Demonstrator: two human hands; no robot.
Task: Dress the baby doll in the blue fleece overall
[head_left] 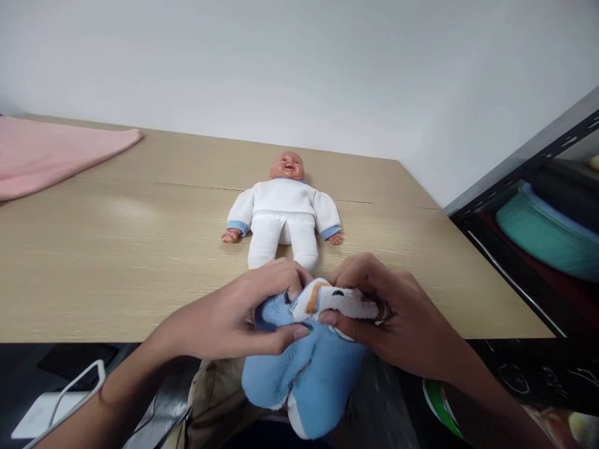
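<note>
Both hands hold a pair of light-blue fleecy doll pants (pixel 309 365) at the table's front edge. Its two legs hang down, while a white part with orange and black marks is folded over at the top. My left hand (pixel 253 305) pinches the left side of that upper edge, thumb in front and fingers behind. On the other side, my right hand (pixel 388 312) grips the white folded part between thumb and fingers. Beyond them a baby doll (pixel 285 206) lies on its back, in a white top with blue cuffs and white legs. Its feet are hidden behind my hands.
A pink cloth (pixel 56 153) lies on the wooden table (pixel 140 262) at the far left. A black shelf rack (pixel 486 231) with a teal item (pixel 543 231) stands at the right. Below the table's left edge is a white device (pixel 49 415) with a cable.
</note>
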